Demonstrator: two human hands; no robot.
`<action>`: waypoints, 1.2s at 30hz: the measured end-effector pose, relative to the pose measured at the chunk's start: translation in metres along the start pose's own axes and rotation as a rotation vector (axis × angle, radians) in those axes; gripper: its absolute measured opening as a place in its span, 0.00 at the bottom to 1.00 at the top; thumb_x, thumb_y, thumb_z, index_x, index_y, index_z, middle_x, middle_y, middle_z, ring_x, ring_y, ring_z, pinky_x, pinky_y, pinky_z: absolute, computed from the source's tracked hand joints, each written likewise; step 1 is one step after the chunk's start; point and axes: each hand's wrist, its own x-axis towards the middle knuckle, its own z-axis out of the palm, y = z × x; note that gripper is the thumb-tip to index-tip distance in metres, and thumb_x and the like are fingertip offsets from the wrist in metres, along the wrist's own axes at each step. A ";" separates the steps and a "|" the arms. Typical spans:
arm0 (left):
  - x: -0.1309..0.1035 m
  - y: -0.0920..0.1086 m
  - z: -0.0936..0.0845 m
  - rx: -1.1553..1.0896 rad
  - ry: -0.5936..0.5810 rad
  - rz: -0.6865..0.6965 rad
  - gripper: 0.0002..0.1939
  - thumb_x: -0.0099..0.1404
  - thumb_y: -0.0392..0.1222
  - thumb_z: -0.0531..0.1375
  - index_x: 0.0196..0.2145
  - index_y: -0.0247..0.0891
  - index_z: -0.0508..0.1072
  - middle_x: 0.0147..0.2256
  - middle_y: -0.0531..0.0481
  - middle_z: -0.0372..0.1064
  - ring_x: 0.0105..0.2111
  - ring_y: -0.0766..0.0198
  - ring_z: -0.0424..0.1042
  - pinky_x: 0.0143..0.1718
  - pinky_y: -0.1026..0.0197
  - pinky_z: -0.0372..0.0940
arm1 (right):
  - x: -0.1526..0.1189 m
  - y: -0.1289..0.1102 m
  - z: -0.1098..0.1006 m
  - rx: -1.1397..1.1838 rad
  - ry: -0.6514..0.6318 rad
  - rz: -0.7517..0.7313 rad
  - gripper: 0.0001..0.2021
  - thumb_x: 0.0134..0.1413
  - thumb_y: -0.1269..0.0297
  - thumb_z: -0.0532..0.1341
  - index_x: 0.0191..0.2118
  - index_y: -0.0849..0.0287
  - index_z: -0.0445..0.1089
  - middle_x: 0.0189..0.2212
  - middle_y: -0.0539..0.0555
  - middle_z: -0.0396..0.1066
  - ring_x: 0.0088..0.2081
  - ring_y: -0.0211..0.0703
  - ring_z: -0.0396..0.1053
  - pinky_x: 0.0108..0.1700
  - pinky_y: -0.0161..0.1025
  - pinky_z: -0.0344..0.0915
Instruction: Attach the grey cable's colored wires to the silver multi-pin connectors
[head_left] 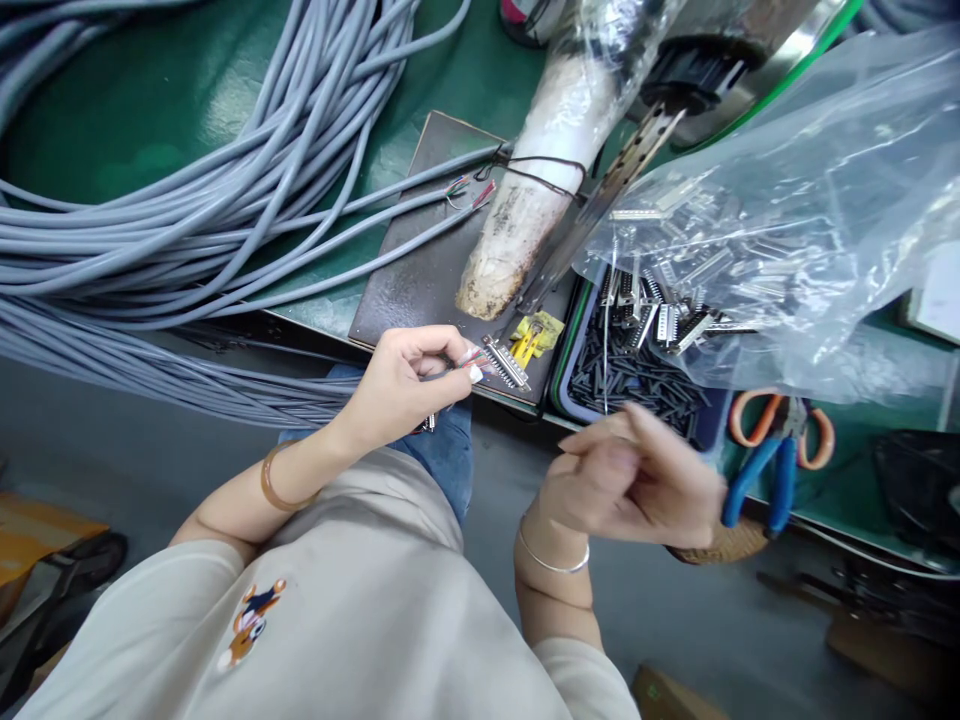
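My left hand pinches a bundle of thin coloured wires between thumb and forefinger. Just beyond its fingertips, a metal multi-pin connector sits at the near edge of a dark board, with the wires reaching towards it. Part of another connector shows under that hand. My right hand, smeared by motion, is raised in front of the bench edge with its fingers curled in. A thin silvery wire runs down to its upper edge; whether the fingers grip it is unclear.
A soldering iron slants beside a white-wrapped roll. Small black tubes and connectors fill a bin under a plastic bag. Blue-handled cutters and orange-handled scissors lie right. Grey cables spread left.
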 end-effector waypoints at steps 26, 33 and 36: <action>0.003 0.005 0.000 0.050 -0.001 0.132 0.07 0.59 0.37 0.67 0.26 0.34 0.75 0.29 0.48 0.76 0.27 0.69 0.69 0.28 0.69 0.64 | 0.013 -0.005 0.017 -0.005 -0.254 -0.034 0.10 0.55 0.75 0.70 0.40 0.54 0.73 0.43 0.51 0.82 0.43 0.42 0.81 0.45 0.40 0.79; 0.004 0.003 -0.002 0.074 -0.008 0.041 0.08 0.58 0.38 0.67 0.24 0.34 0.72 0.26 0.51 0.72 0.21 0.74 0.61 0.20 0.71 0.55 | 0.009 -0.004 0.016 0.026 -0.275 -0.005 0.08 0.57 0.75 0.67 0.37 0.56 0.71 0.44 0.52 0.82 0.41 0.39 0.81 0.43 0.37 0.78; 0.003 0.003 -0.001 0.069 -0.013 0.025 0.08 0.58 0.38 0.66 0.24 0.34 0.72 0.27 0.49 0.72 0.24 0.71 0.66 0.22 0.70 0.59 | 0.007 -0.003 0.016 0.029 -0.260 -0.012 0.08 0.57 0.75 0.68 0.38 0.56 0.71 0.44 0.52 0.82 0.42 0.40 0.81 0.43 0.37 0.79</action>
